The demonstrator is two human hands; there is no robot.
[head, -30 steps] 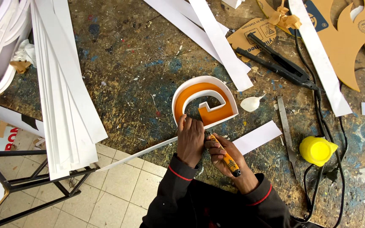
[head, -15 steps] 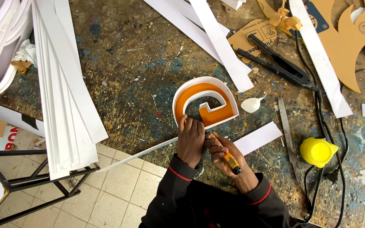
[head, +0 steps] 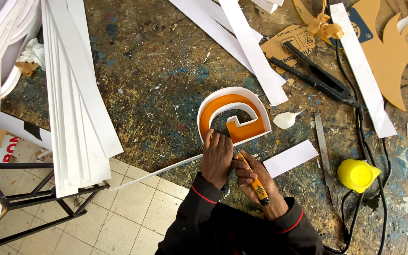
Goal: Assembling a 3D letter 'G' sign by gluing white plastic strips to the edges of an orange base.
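Note:
An orange letter-shaped sign piece with a white plastic rim lies on the stained workbench. My left hand presses flat on its near edge, where a long white strip runs off to the left over the bench edge. My right hand is closed on a yellow and black utility knife, its tip pointing at the rim just beside my left hand's fingers. The blade itself is hidden between my hands.
A pile of long white strips overhangs the bench at left. More strips, black pliers, cardboard cut-outs, a metal ruler, a yellow cap and black cables lie right. Tiled floor and a black frame are below.
My right hand has tilted the knife slightly and drawn it a little closer to my left hand. The sign piece and my left hand stay in place.

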